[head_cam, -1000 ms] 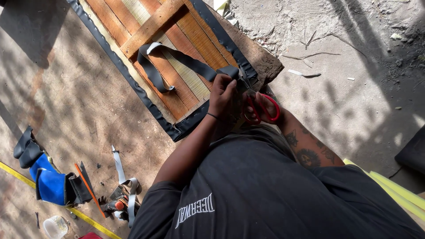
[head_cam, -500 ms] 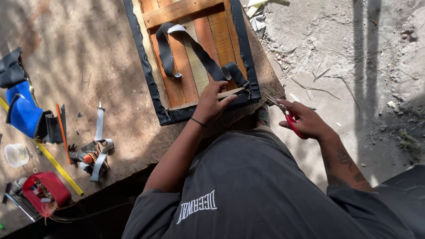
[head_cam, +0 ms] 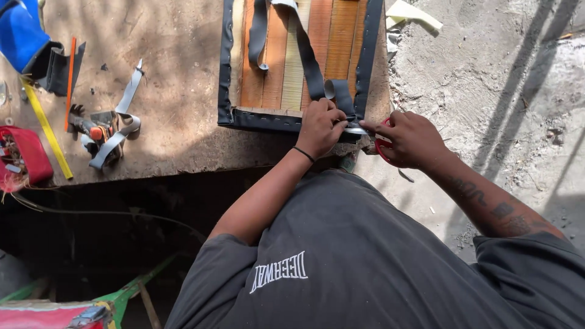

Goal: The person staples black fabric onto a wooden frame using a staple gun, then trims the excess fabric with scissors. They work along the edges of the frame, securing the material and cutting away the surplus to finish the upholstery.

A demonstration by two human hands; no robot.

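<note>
Left hand (head_cam: 321, 127) is closed in a pinch on the dark webbing strap (head_cam: 308, 58) right at the near edge of the wooden frame (head_cam: 291, 67), fingers curled over the black fabric edging (head_cam: 226, 67) where strap & edging meet. Right hand (head_cam: 409, 139) is wrapped round the red-handled scissors (head_cam: 373, 135), fingers through the loops, blades pointing left toward the left hand's fingertips & just touching the strap end there (can't tell if the blades are open or shut, they're mostly hidden betw the hands). Frame lies flat on the worn workbench (head_cam: 170, 79), slats running away from the person, strap looping up over the slats & off the top of view. Thin black band on the left wrist. Over on the left of the bench, well apart from the hands: grey strap offcut (head_cam: 122, 116) draped across a small tool w/ orange knob (head_cam: 94, 129), orange pencil (head_cam: 70, 82), yellow tape measure strip (head_cam: 47, 128), red container (head_cam: 27, 155) at the edge, blue & black object (head_cam: 27, 36) in the top corner. Right of the bench is bare dusty ground (head_cam: 487, 91) w/ a pale scrap (head_cam: 414, 13) near the frame's far corner
</note>
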